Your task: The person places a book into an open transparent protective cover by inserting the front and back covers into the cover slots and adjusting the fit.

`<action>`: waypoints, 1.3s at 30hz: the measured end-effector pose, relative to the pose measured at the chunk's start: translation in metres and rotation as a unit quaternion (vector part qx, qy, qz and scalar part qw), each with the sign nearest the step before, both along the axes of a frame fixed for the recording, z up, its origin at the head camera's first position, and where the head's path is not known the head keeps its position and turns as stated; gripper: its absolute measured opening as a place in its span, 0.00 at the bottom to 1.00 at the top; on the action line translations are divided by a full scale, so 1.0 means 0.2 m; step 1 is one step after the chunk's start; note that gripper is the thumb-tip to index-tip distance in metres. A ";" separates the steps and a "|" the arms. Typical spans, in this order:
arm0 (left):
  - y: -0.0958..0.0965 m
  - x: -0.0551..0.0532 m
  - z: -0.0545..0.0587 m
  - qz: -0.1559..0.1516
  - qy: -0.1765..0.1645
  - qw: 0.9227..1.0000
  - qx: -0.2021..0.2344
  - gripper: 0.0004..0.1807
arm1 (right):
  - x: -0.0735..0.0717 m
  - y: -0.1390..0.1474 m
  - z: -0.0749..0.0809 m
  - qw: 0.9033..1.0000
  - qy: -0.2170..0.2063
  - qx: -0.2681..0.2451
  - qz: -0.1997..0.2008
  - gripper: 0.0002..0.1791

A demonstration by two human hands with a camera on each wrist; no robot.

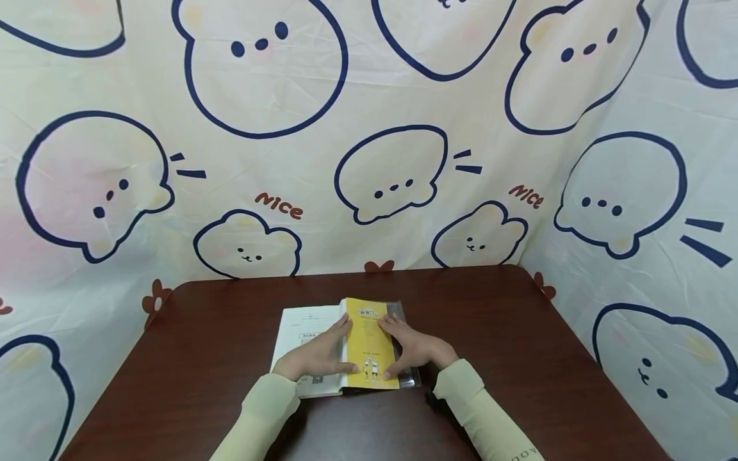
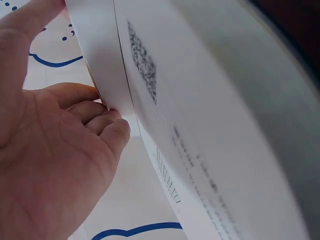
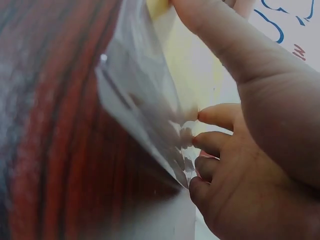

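Observation:
An open book lies on the table, with a white printed page (image 1: 288,346) on its left side and a yellow cover panel (image 1: 369,339) on its right. Clear plastic film (image 1: 410,378) sticks out past the yellow panel, and shows close up in the right wrist view as a creased sheet (image 3: 145,95). My left hand (image 1: 316,355) rests across the white page, thumb and fingers spread along the panel's left edge. On the panel's right edge, my right hand (image 1: 419,346) presses with thumb and fingertips apart. The left wrist view shows the fingertips (image 2: 114,117) against white paper.
The dark brown wooden table (image 1: 219,358) extends around the book on all sides. Behind it and along both sides hangs a pale curtain (image 1: 311,173) with blue cartoon outlines. A small dark object (image 1: 432,400), partly hidden, shows under the right wrist.

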State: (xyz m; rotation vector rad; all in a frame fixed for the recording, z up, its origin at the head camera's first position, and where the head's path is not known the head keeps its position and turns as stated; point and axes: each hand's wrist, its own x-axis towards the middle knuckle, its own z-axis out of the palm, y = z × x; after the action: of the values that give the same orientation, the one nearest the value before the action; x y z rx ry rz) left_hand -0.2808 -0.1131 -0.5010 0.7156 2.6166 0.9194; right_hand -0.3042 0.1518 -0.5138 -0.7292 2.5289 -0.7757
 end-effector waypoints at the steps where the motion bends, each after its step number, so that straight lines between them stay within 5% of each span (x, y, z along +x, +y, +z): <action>1: 0.00 0.00 0.00 -0.001 0.000 1.000 0.001 0.58 | 0.00 0.00 0.00 1.000 0.000 -0.002 0.001 0.66; 11: 0.02 0.00 0.00 -0.007 -0.009 1.000 0.000 0.59 | 0.01 -0.02 -0.01 1.000 0.004 0.001 0.004 0.67; 22: 0.10 0.01 -0.01 0.000 0.002 0.999 -0.032 0.57 | 0.01 -0.05 0.00 0.999 0.026 0.018 0.014 0.65; 30: 0.14 0.02 -0.02 -0.011 0.040 0.997 -0.071 0.57 | 0.00 -0.08 -0.02 0.999 0.035 0.020 0.032 0.65; 39: 0.20 0.00 -0.01 -0.015 0.039 0.994 -0.100 0.57 | 0.00 -0.09 0.01 0.999 0.017 0.009 0.036 0.65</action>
State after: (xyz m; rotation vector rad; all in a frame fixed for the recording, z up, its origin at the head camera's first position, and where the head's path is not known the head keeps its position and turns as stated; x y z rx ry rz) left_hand -0.2800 -0.0734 -0.5023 0.7493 2.7088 0.6219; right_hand -0.3041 0.1338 -0.5125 -0.8308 2.5210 -0.7218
